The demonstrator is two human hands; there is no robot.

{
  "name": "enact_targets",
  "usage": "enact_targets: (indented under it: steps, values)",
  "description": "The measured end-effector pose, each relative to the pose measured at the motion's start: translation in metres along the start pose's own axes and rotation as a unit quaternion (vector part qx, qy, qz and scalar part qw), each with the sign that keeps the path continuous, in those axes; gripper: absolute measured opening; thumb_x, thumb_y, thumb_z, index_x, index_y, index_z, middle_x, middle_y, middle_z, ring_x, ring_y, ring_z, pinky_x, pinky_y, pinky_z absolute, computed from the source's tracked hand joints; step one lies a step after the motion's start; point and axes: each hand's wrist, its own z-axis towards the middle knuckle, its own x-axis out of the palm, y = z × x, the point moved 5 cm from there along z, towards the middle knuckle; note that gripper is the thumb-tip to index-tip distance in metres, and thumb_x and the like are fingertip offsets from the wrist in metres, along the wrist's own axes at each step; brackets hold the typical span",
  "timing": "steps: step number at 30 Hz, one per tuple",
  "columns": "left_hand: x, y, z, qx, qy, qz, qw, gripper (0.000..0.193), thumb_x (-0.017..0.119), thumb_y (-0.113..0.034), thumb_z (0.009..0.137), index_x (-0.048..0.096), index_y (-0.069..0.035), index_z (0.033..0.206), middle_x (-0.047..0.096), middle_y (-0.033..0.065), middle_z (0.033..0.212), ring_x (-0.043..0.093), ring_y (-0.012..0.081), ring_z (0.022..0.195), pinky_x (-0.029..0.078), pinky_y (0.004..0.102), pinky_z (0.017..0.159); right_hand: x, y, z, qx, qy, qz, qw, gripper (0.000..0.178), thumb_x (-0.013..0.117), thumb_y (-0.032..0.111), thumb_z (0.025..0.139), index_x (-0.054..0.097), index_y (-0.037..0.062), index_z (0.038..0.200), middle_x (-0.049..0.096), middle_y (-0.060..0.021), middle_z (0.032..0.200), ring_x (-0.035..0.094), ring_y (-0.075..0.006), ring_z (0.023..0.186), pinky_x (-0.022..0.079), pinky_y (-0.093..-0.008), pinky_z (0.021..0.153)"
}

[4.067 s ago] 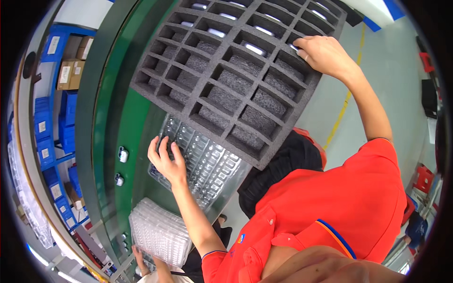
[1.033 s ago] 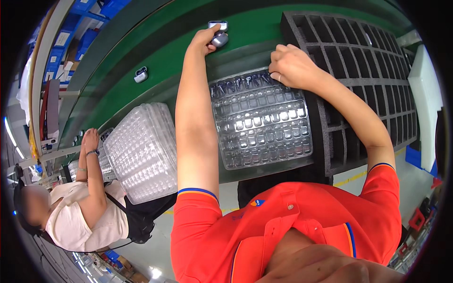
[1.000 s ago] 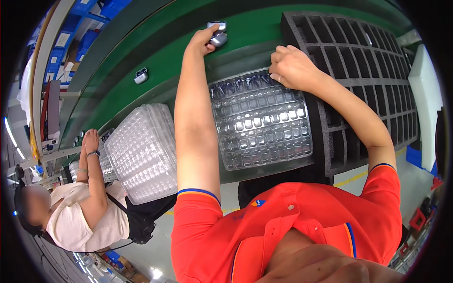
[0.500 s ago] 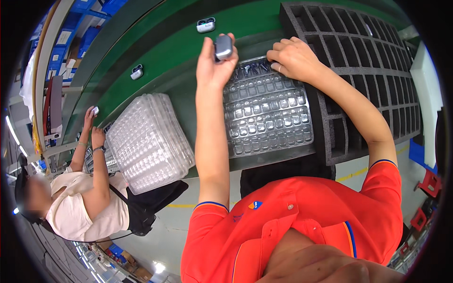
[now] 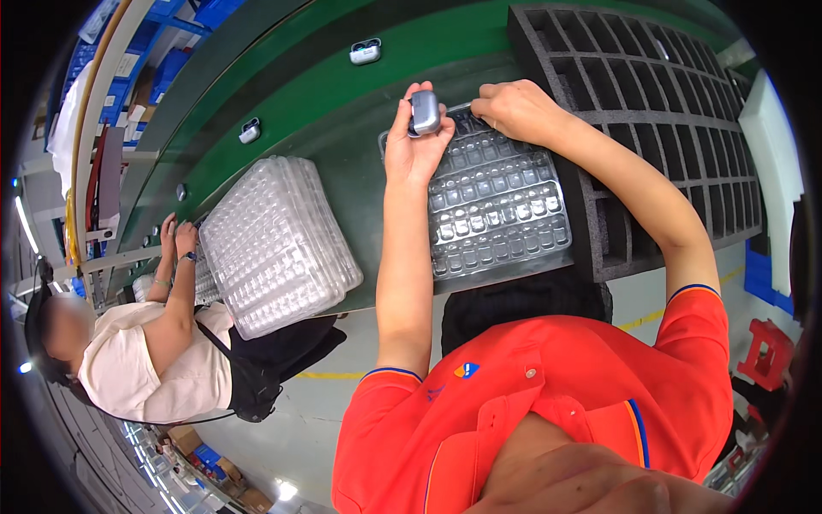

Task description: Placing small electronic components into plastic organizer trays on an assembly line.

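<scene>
My left hand (image 5: 413,144) holds a small silver-grey rounded case (image 5: 425,112) upright between thumb and fingers, above the far left corner of a clear plastic blister tray (image 5: 501,210). The tray lies flat on the dark bench in front of me, with many small pockets. My right hand (image 5: 517,111) rests on the tray's far edge, fingers curled down onto it, close to the case.
A black foam grid tray (image 5: 651,94) lies to the right of the blister tray. A stack of clear trays (image 5: 278,244) sits to the left. Two more small cases (image 5: 365,52) (image 5: 249,130) ride the green conveyor belt (image 5: 282,94). A seated co-worker (image 5: 145,351) works at far left.
My left hand picked a case off the green belt and drew it back toward me over the blister tray. My right hand stayed on the tray's far edge.
</scene>
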Motion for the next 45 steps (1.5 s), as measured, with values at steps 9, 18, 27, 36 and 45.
enact_targets:
  steps: [9, 18, 27, 36, 45]
  values:
    - [0.026, 0.006, -0.009, 0.050, -0.068, 0.230, 0.970, 0.032, 0.062, -0.022, 0.099, 0.054, -0.002, 0.122, 0.062, 0.0167, 0.121, 0.068, 0.0312, 0.100, 0.064, 0.0341, 0.069, -0.017, 0.011, -0.015, -0.084, -0.045, -0.044, 0.994, 0.005, 0.063, 0.009, 0.077, 0.061, 0.0047, 0.078, 0.063, -0.0091, 0.077, 0.066, -0.0280, 0.077, 0.054, -0.0415, 0.071]
    - [0.066, 0.008, -0.027, 0.117, -0.089, 0.602, 0.785, 0.061, 0.080, -0.011, 0.082, 0.046, 0.003, 0.132, 0.066, 0.0111, 0.097, 0.064, 0.0140, 0.074, 0.053, 0.0247, 0.062, -0.069, 0.021, -0.020, 0.030, -0.043, 0.134, 0.990, 0.016, 0.070, 0.009, 0.082, 0.071, 0.0046, 0.097, 0.069, -0.0098, 0.089, 0.067, -0.0290, 0.085, 0.053, -0.0381, 0.076]
    - [0.111, 0.051, -0.031, 0.273, 0.082, 0.783, 0.553, 0.057, 0.080, -0.008, 0.073, 0.056, -0.005, 0.124, 0.062, 0.0178, 0.108, 0.064, 0.0365, 0.095, 0.053, 0.0424, 0.079, -0.086, 0.020, -0.017, 0.057, -0.065, 0.212, 0.974, 0.022, 0.073, 0.012, 0.080, 0.067, 0.0008, 0.098, 0.060, -0.0088, 0.087, 0.060, -0.0247, 0.077, 0.050, -0.0337, 0.069]
    - [0.077, -0.018, 0.075, 0.247, -0.009, 0.814, 0.526, 0.054, 0.085, -0.022, 0.070, 0.062, -0.003, 0.115, 0.071, 0.0156, 0.098, 0.070, 0.0237, 0.086, 0.055, 0.0352, 0.080, -0.083, -0.051, -0.019, -0.008, -0.114, 0.078, 0.990, 0.016, 0.071, 0.015, 0.085, 0.069, 0.0043, 0.097, 0.063, -0.0068, 0.090, 0.059, -0.0233, 0.089, 0.048, -0.0366, 0.080]
    - [0.014, -0.094, 0.156, 0.146, -0.111, 0.848, 0.498, 0.071, 0.084, -0.042, 0.070, 0.060, -0.008, 0.127, 0.067, 0.0179, 0.113, 0.064, 0.0290, 0.105, 0.050, 0.0377, 0.094, -0.018, -0.026, -0.013, 0.038, 0.065, -0.015, 0.997, 0.013, 0.076, 0.016, 0.074, 0.073, 0.0082, 0.085, 0.067, -0.0023, 0.077, 0.057, -0.0226, 0.092, 0.044, -0.0367, 0.084]
